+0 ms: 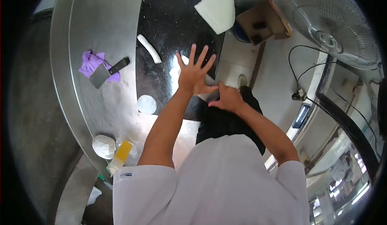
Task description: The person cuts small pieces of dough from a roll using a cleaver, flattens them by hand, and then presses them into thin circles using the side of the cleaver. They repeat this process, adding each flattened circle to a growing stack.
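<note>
My left hand [194, 77] is held over the black board [173, 7], its fingers spread wide and nothing in its palm. Close to its thumb is my right hand [229, 98], fingers curled and thumb pointing left. A greyish flat shape shows between the two hands, too unclear to name. On the board lie a white dough strip [149, 49], left of my left hand, and a round white piece [146, 104] at the lower left corner. A folded white cloth [217, 11] rests across the board's upper right corner.
On the metal table [105, 27], a cleaver [100, 75] lies over a purple cloth [90, 62]. Lower down are a white bundle [104, 146] and a yellow-and-clear container [122, 152]. A brown box [262, 21], large fan [328, 39] and black cables [291, 65] are at the right.
</note>
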Tool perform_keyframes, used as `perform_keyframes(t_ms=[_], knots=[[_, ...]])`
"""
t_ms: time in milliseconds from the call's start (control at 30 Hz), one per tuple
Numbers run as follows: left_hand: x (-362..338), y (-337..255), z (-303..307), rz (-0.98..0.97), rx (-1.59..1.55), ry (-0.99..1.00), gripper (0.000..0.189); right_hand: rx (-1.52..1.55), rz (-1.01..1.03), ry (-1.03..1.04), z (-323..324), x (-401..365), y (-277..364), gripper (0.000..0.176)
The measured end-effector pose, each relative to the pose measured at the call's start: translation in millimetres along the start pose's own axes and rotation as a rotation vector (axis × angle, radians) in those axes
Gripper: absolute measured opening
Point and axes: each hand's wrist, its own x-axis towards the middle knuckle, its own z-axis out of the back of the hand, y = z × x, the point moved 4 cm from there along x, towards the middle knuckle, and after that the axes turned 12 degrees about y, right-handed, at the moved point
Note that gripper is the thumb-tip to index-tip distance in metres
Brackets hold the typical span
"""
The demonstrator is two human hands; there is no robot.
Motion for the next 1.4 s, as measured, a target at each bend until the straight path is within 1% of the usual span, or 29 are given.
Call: perform_keyframes(t_ms=[33,67,100,133,200,233,267,333,367,400,500,567,600,667,733,800,867,900,933,967,1033,1100,1133,1167,1200,1267,1300,1333,1400], knots=[[4.7,4.4,5.2,0.002,0.012,-0.047,0.112,0.003,-0.050,0.020,-0.3,-9.6,13.9,0.087],[10.8,6.4,11.1,0.000,0.024,-0.094,0.112,0.052,-0.105,0.107,12.8,-3.8,18.4,0.084],[15.2,5.9,20.0,0.061,0.092,-0.038,0.112,0.076,-0.114,0.147,28.2,-2.8,27.4,0.080],[32.2,9.4,21.8,0.050,0.097,-0.067,0.112,0.069,-0.113,0.162,46.7,6.6,23.5,0.076],[30.9,25.2,24.9,0.048,0.063,-0.230,0.115,0.037,-0.056,0.119,60.2,39.6,18.5,0.076],[33.5,28.7,33.3,0.093,0.123,-0.163,0.115,0.030,-0.008,0.096,52.9,38.0,21.6,0.076],[33.0,25.2,35.4,0.084,0.133,-0.130,0.118,0.038,-0.012,0.108,39.7,21.4,24.9,0.076],[14.5,9.5,17.6,0.042,0.134,-0.068,0.117,0.101,0.024,0.101,28.2,6.0,21.7,0.081],[-0.1,-1.3,2.5,-0.006,0.071,-0.057,0.114,0.097,0.067,0.028,13.3,-16.3,25.4,0.082],[-7.7,-10.8,-12.6,-0.031,0.034,-0.017,0.115,0.143,-0.062,0.056,-6.7,-29.0,18.6,0.083],[7.2,-23.5,-16.4,-0.076,0.011,0.070,0.114,0.051,-0.110,-0.006,-5.5,-36.5,1.0,0.081],[15.6,-18.3,-8.5,0.023,0.067,-0.062,0.111,0.066,-0.076,0.176,22.7,-21.6,-1.1,0.075],[23.2,-14.9,-9.6,0.012,0.073,-0.061,0.111,0.029,-0.051,0.202,37.9,-10.8,-2.4,0.073],[25.1,2.1,-0.8,0.110,0.024,-0.390,0.112,-0.050,0.008,0.227,62.3,17.0,-1.8,0.072],[23.5,15.5,11.7,0.234,0.036,-0.342,0.116,-0.077,0.049,0.222,66.0,31.8,7.4,0.072],[17.3,14.8,13.5,0.206,0.046,-0.262,0.117,-0.069,0.109,0.276,66.6,35.2,13.6,0.074],[0.5,-0.8,-9.6,0.157,0.014,-0.189,0.121,0.027,0.127,0.353,35.2,-3.8,10.7,0.076],[-3.7,-14.2,-15.8,0.144,0.005,-0.198,0.121,-0.022,0.148,0.247,18.1,-19.1,1.7,0.078],[3.6,-22.0,-16.3,0.105,-0.022,-0.195,0.116,-0.088,0.154,0.122,23.1,-17.3,-13.8,0.080],[20.5,-22.8,-13.3,0.081,-0.015,-0.232,0.112,-0.106,0.140,0.121,37.9,-7.6,-29.8,0.080],[16.3,-20.8,-15.3,0.069,-0.008,-0.204,0.108,-0.101,0.096,0.291,34.8,-1.2,-37.0,0.086],[29.7,-11.2,-9.1,0.216,0.036,-0.354,0.109,-0.064,0.101,0.381,73.2,19.9,-25.5,0.081],[35.5,-10.7,-4.2,0.208,0.032,-0.363,0.109,-0.156,0.200,0.320,82.7,37.9,-26.6,0.079],[36.5,-2.7,2.2,0.278,0.021,-0.361,0.110,-0.251,0.300,0.262,89.2,48.3,-22.2,0.077],[35.0,7.1,6.6,0.351,0.013,-0.352,0.111,-0.256,0.299,0.259,95.2,48.2,-10.7,0.077],[26.0,12.3,2.7,0.349,0.005,-0.308,0.113,-0.201,0.217,0.340,99.7,50.1,6.6,0.079],[22.1,9.3,-3.2,0.283,0.031,-0.291,0.113,-0.121,0.142,0.407,90.5,38.6,10.1,0.084],[16.0,7.0,-9.9,0.216,0.057,-0.264,0.112,-0.105,0.147,0.414,76.9,26.9,10.1,0.084],[18.5,-9.1,-16.7,0.219,0.038,-0.186,0.113,-0.065,0.041,0.407,62.7,15.1,-6.3,0.076]])
